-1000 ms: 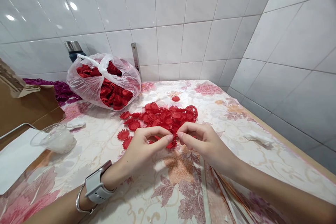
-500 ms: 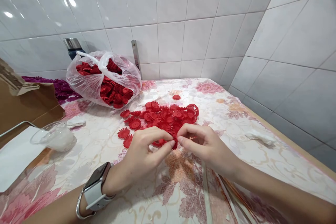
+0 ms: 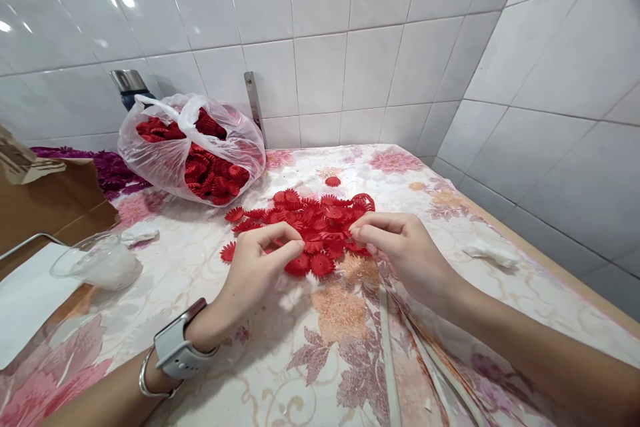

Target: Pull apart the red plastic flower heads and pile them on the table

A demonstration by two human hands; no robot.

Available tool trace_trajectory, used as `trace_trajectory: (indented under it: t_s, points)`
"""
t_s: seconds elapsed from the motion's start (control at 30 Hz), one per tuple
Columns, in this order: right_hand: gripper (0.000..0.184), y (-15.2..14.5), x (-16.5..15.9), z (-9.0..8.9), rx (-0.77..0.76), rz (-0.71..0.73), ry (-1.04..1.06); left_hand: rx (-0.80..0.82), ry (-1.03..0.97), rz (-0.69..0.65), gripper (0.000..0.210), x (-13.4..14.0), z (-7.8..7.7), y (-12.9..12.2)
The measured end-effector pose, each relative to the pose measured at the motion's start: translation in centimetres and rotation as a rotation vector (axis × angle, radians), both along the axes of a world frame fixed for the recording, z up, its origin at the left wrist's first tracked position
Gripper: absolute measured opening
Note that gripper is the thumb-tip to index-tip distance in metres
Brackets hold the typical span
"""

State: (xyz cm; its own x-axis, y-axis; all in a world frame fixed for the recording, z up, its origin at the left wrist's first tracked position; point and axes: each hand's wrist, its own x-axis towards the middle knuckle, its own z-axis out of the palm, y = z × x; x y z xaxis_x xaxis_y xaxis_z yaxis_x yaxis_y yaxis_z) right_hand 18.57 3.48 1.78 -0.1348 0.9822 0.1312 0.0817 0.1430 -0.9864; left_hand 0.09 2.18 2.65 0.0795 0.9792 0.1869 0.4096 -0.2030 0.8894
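Parted since half a second ago, when their fingertips all but met, a person's left hand (image 3: pixel 257 261) and right hand (image 3: pixel 403 247) now stand at either side of the near part of a heap of red flower pieces (image 3: pixel 310 219). Left thumb and forefinger reach right, tips drawn together in a pinch, the wrist bent and the back of the hand turned up; whether anything is caught between them cannot be told. Right thumb and forefinger point left in a similar pinch at the heap's right side, the other fingers curled beneath; what they may grip is too small to make out. A smartwatch (image 3: pixel 180 349) with a pale strap and a shiny metal bangle (image 3: pixel 145 377) circle the left wrist.

Round and fringed like daisies, the pieces lie overlapping at the middle of a floral-printed tablecloth (image 3: pixel 240 373), with a single red disc (image 3: pixel 333 181) on the far side. More red pieces fill a thin, translucent plastic bag (image 3: pixel 160 170) at far left, its white handles tied. Near it sit ruffled purple material (image 3: pixel 113 170) and a brown cardboard box (image 3: pixel 75 197); a clear plastic cup (image 3: pixel 103 260) of whitish matter stands at left, and crumpled white tissue (image 3: pixel 493 255) lies at right
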Motion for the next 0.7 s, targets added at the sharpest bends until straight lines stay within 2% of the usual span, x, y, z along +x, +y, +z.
trace_trajectory:
  t_s: [0.27, 0.4, 0.6, 0.7]
  points:
    - [0.019, 0.8, 0.1, -0.6, 0.028, -0.078, -0.033, -0.003, 0.01, 0.026, 0.015, 0.3, 0.0, 0.1]
    - [0.019, 0.8, 0.3, -0.3, 0.075, -0.084, -0.067, 0.008, 0.038, 0.016, 0.014, 0.3, -0.1, 0.2]
    - [0.014, 0.1, 0.3, 0.3, 0.241, -0.002, -0.164, 0.007, 0.018, -0.13, 0.018, 0.0, 0.0, 0.5]
    - [0.016, -0.3, 0.0, 0.2, 0.332, -0.009, -0.26, -0.01, 0.017, -0.182, 0.022, 0.1, 0.1, 0.2]
